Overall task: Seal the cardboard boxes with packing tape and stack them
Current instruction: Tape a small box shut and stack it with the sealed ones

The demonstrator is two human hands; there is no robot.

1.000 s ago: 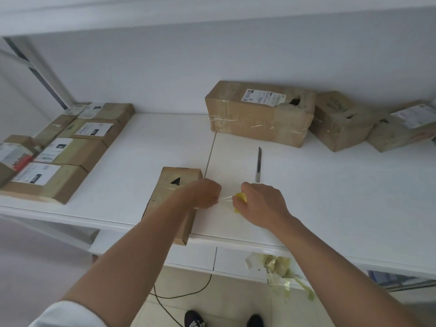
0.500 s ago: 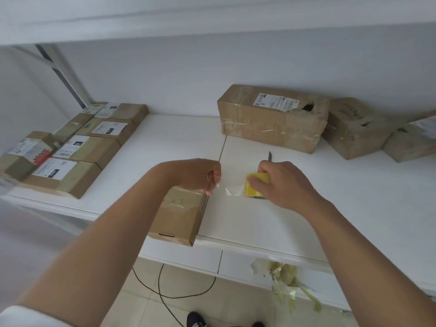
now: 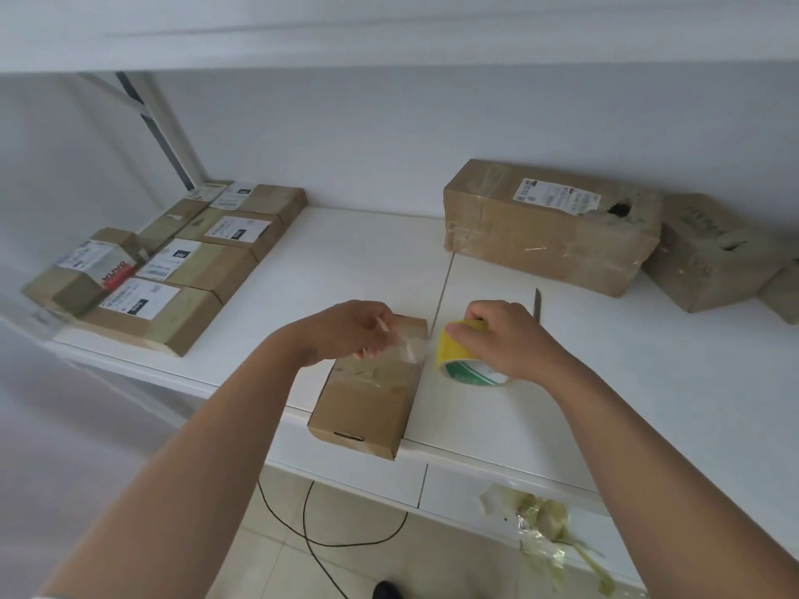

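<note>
A small brown cardboard box (image 3: 367, 399) lies at the front edge of the white table (image 3: 648, 382), its near end overhanging. My right hand (image 3: 506, 339) grips a yellow roll of clear packing tape (image 3: 462, 361) just right of the box. My left hand (image 3: 359, 330) pinches the free end of the clear tape strip (image 3: 413, 348) over the box's far end. The strip stretches between both hands.
A knife (image 3: 537, 302) lies behind my right hand. Several labelled boxes (image 3: 181, 270) sit at the left. A large box (image 3: 549, 227) and two more boxes (image 3: 709, 252) stand at the back right. Crumpled tape (image 3: 544, 529) hangs off the table front. A black cable (image 3: 311, 529) runs on the floor.
The view has shifted and both hands have risen. The tape roll has turned so its side label shows, and the strip now lies over the box's far end.
</note>
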